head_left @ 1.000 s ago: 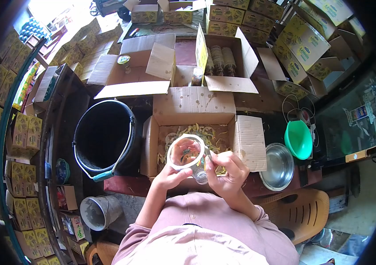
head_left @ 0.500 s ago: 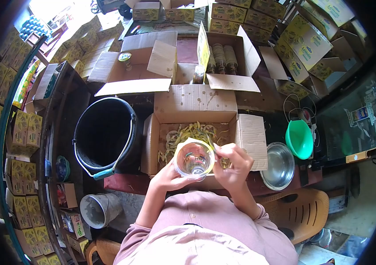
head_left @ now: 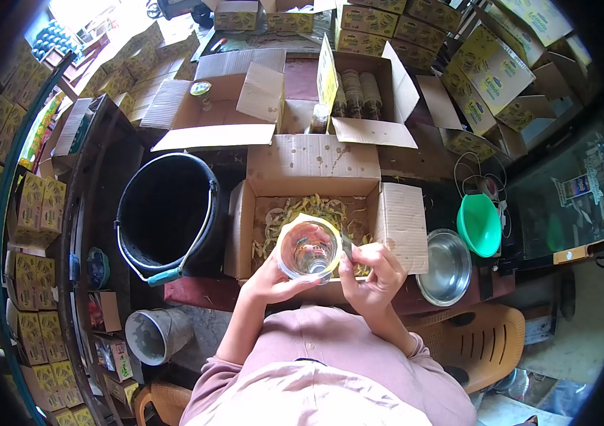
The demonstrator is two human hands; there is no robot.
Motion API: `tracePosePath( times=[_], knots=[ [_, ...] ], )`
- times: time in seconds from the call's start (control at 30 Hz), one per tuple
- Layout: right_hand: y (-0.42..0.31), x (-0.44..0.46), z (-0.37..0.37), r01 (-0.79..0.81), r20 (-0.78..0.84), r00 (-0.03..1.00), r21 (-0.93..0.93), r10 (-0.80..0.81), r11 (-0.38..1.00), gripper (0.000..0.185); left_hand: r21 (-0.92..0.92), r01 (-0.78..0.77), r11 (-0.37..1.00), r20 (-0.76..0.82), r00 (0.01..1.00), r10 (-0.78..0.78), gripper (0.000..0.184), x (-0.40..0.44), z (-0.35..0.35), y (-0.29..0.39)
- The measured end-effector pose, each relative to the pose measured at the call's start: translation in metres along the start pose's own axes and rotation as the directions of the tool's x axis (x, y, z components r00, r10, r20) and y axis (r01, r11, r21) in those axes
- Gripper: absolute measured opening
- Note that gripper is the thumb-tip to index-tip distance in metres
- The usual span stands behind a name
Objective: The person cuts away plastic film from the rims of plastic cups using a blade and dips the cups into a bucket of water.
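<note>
My left hand (head_left: 271, 285) is wrapped round a clear plastic cup (head_left: 310, 250), tilted so that its mouth faces me. Yellow material shows along the cup's upper rim. Close to the cup's right side, my right hand (head_left: 373, 278) is closed in a pinch on a thin, dark, blade-like piece (head_left: 347, 246); its exact kind is too small to make out. Both hands are over the near edge of an open cardboard box (head_left: 313, 186). Curled yellow-green strips (head_left: 316, 207) lie on the box's bottom, partly hidden by the cup and my hands.
A black bucket (head_left: 167, 213) stands left of the box, with a grey bucket (head_left: 160, 336) lower down. To the right are a steel bowl (head_left: 444, 268) and a green bowl (head_left: 479, 225). Beyond, a carton (head_left: 376, 133) holds stacked cups, and another open carton (head_left: 213, 135) stands beside it.
My right hand has shifted slightly down. The yellow strip seen at its fingertips no longer shows there, and the dark piece stands more upright. The cup stays in my left hand.
</note>
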State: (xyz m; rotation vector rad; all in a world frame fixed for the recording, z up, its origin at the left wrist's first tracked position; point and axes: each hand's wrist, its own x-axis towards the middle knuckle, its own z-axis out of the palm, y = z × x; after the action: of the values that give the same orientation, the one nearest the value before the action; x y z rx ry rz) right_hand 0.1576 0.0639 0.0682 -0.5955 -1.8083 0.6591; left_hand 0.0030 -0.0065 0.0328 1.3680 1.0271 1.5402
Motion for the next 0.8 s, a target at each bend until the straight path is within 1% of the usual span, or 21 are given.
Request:
tracePosePath(
  times=[0.13,0.3,0.4,0.5,0.7,0.8],
  knots=[
    [-0.003,-0.003,0.001,0.021,-0.041,0.999,-0.015,-0.022,1.0,0.017,0.005,-0.014,1.0,0.008,1.0,0.014,0.074,0.002,0.002,0.004],
    [-0.001,-0.004,0.0,0.073,-0.003,0.997,-0.024,-0.073,0.997,0.016,0.046,-0.034,0.998,0.006,0.999,0.034,0.071,0.001,0.002,0.004],
    [0.0,-0.001,0.001,0.083,-0.016,0.996,-0.037,-0.084,0.996,0.019,0.002,0.02,1.0,0.003,1.0,-0.02,0.069,0.0,0.004,0.007],
    [-0.001,0.001,0.001,0.074,-0.015,0.997,-0.056,-0.075,0.996,0.02,0.095,0.024,0.995,0.037,0.999,-0.027,0.068,0.0,0.002,0.012],
    [0.002,0.002,0.001,0.083,-0.008,0.996,-0.072,-0.084,0.994,0.02,0.146,0.057,0.988,0.08,0.994,-0.069,0.068,-0.002,-0.003,0.006],
    [0.003,0.003,0.0,0.088,0.009,0.996,-0.078,-0.087,0.993,0.021,0.072,0.066,0.995,0.119,0.99,-0.074,0.069,-0.002,0.001,0.01]
  ],
)
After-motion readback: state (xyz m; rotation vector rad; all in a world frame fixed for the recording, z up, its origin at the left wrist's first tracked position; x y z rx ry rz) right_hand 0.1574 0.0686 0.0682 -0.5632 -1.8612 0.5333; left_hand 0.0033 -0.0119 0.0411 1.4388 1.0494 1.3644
